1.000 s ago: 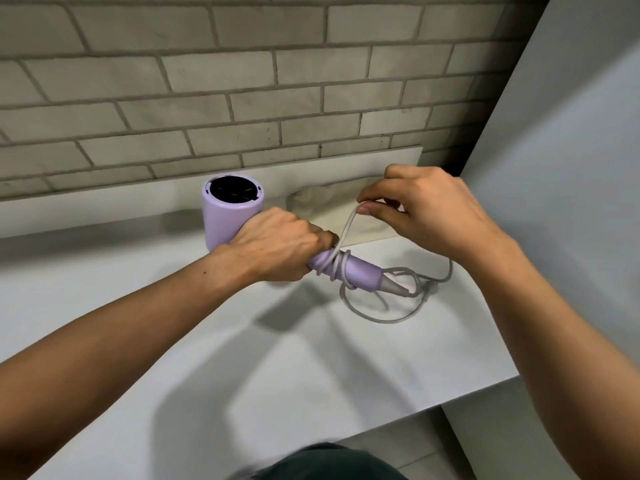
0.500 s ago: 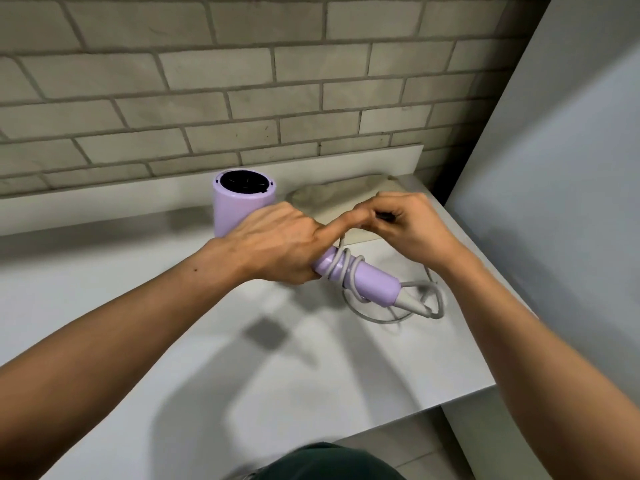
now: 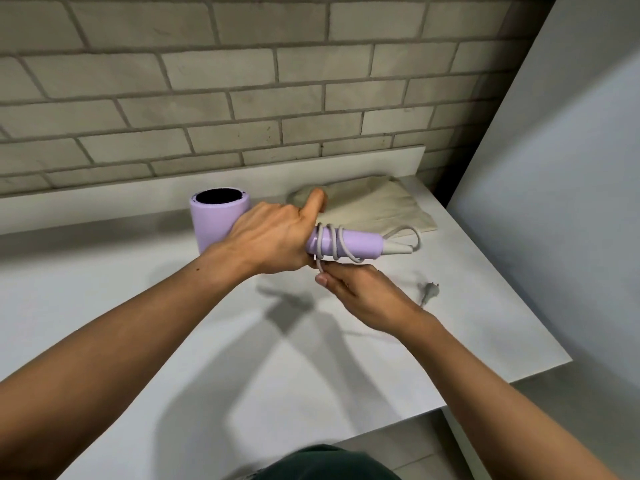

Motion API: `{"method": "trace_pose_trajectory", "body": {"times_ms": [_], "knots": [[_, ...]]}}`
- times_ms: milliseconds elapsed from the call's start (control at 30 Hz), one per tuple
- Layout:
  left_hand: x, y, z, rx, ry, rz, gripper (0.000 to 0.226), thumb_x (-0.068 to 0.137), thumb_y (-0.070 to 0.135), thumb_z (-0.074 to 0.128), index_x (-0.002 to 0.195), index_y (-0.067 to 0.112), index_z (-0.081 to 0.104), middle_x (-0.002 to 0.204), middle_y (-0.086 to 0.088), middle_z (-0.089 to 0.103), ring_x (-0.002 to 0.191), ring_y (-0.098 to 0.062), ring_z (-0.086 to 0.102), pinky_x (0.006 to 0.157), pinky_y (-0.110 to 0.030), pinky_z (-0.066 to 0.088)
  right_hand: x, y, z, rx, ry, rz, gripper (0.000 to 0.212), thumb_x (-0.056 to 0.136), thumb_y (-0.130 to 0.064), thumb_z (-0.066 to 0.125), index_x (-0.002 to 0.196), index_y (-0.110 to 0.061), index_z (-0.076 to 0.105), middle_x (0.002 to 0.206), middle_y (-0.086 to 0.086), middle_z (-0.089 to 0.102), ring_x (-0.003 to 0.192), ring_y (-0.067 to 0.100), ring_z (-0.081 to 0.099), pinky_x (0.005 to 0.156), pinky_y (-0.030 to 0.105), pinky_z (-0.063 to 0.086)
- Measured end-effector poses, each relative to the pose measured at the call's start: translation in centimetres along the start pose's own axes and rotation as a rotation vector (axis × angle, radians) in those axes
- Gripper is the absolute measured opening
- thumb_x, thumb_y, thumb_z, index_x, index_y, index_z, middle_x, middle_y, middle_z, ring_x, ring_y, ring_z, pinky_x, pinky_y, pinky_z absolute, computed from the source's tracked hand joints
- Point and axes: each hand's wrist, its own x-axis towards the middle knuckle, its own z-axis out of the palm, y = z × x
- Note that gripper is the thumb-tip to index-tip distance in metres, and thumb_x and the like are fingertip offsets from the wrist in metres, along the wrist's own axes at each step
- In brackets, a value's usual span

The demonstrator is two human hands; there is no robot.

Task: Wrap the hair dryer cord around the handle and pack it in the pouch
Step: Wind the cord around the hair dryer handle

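Lilac hair dryer (image 3: 221, 220): grips with left hand (image 3: 273, 237), handle (image 3: 360, 244) running rightward; pinches cord (image 3: 340, 239) just beneath it between fingers (image 3: 332, 282) of right hand (image 3: 367, 296), plug (image 3: 429, 291) farther right.

1. The left hand (image 3: 273, 237) grips the hair dryer (image 3: 214, 223) by its handle (image 3: 365, 242).
2. The cord (image 3: 338, 239) coils round the handle just beside those fingers.
3. The right hand (image 3: 363, 294) pinches the cord below.
4. The pouch (image 3: 374, 206) lies beyond the left thumb.

even light, soft shadows, curved edges
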Motion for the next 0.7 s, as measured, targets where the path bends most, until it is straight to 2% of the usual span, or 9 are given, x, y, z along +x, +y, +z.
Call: {"method": "trace_pose_trajectory", "body": {"times_ms": [67, 167, 233, 333, 433, 500, 600, 667, 700], "knots": [[0.1, -0.2, 0.3, 0.016, -0.016, -0.048, 0.056, 0.079, 0.032, 0.066, 0.120, 0.018, 0.030, 0.069, -0.004, 0.061, 0.067, -0.039, 0.061, 0.055, -0.037, 0.042, -0.8, -1.2, -0.5, -0.162, -0.080, -0.018, 0.035, 0.109, -0.048, 0.036, 0.127, -0.025, 0.056, 0.109, -0.004, 0.069, 0.099, 0.026, 0.059, 0.086, 0.047, 0.051], [0.3, 0.0, 0.9, 0.002, -0.027, -0.078, 0.053, 0.080, 0.025, 0.063, 0.119, 0.015, 0.029, 0.066, -0.002, 0.051, 0.063, -0.038, 0.052, 0.055, -0.036, 0.039, -1.4, -2.4, -1.1, -0.275, -0.131, -0.029, 0.028, 0.110, -0.045, 0.033, 0.105, -0.022, 0.048, 0.085, -0.006, 0.054, 0.083, 0.029, 0.050, 0.080, 0.048, 0.052], [0.5, 0.1, 1.1, -0.009, -0.023, -0.092, 0.050, 0.081, 0.025, 0.061, 0.117, 0.014, 0.028, 0.064, -0.001, 0.049, 0.062, -0.037, 0.051, 0.055, -0.036, 0.036, -1.6, -3.1, -1.6, -0.317, -0.164, -0.021, 0.026, 0.110, -0.044, 0.032, 0.100, -0.022, 0.043, 0.086, -0.004, 0.053, 0.081, 0.030, 0.048, 0.079, 0.048, 0.051], [0.6, 0.0, 1.2, -0.024, -0.007, -0.107, 0.047, 0.082, 0.023, 0.060, 0.114, 0.014, 0.027, 0.059, 0.002, 0.043, 0.061, -0.037, 0.050, 0.053, -0.037, 0.034, -1.8, -3.7, -2.2, -0.335, -0.181, -0.045, 0.023, 0.110, -0.041, 0.033, 0.106, -0.021, 0.043, 0.091, 0.000, 0.056, 0.082, 0.031, 0.048, 0.080, 0.049, 0.051], [0.4, -0.1, 1.0, 0.027, -0.011, -0.101, 0.046, 0.082, 0.020, 0.058, 0.114, 0.013, 0.026, 0.059, 0.002, 0.041, 0.060, -0.037, 0.049, 0.051, -0.036, 0.031, -2.2, -5.0, -2.8, -0.368, -0.228, -0.082, 0.019, 0.109, -0.039, 0.037, 0.100, -0.023, 0.038, 0.082, -0.007, 0.045, 0.081, 0.031, 0.048, 0.074, 0.045, 0.048], [0.2, 0.0, 0.9, 0.067, -0.032, -0.078, 0.047, 0.083, 0.021, 0.059, 0.114, 0.013, 0.024, 0.060, 0.001, 0.043, 0.060, -0.036, 0.049, 0.051, -0.036, 0.032, -2.3, -5.8, -3.6, -0.388, -0.245, -0.101, 0.017, 0.109, -0.040, 0.039, 0.103, -0.023, 0.041, 0.083, -0.008, 0.046, 0.084, 0.032, 0.053, 0.073, 0.044, 0.046], [-0.3, 0.3, 0.7, 0.097, -0.092, -0.012, 0.064, 0.081, 0.040, 0.070, 0.114, 0.013, 0.023, 0.071, -0.005, 0.061, 0.061, -0.036, 0.051, 0.053, -0.036, 0.035, -2.0, -6.5, -5.7, -0.386, -0.170, -0.158, 0.020, 0.107, -0.041, 0.044, 0.112, -0.026, 0.056, 0.101, -0.002, 0.062, 0.094, 0.028, 0.061, 0.076, 0.043, 0.051], [-0.7, 0.5, 0.4, 0.062, -0.110, 0.022, 0.081, 0.075, 0.070, 0.070, 0.111, 0.015, 0.024, 0.072, -0.003, 0.066, 0.063, -0.037, 0.058, 0.051, -0.036, 0.033, -1.3, -6.7, -7.4, -0.427, -0.065, -0.232, 0.020, 0.104, -0.043, 0.047, 0.108, -0.031, 0.063, 0.106, -0.008, 0.065, 0.097, 0.023, 0.062, 0.075, 0.043, 0.053], [-1.0, 0.7, 0.1, 0.044, -0.101, 0.036, 0.089, 0.070, 0.085, 0.064, 0.108, 0.015, 0.024, 0.068, 0.000, 0.064, 0.063, -0.036, 0.061, 0.050, -0.036, 0.031, -0.9, -6.8, -8.2, -0.444, -0.024, -0.250, 0.020, 0.103, -0.042, 0.050, 0.107, -0.033, 0.067, 0.103, -0.012, 0.065, 0.096, 0.021, 0.063, 0.075, 0.043, 0.053]]}}
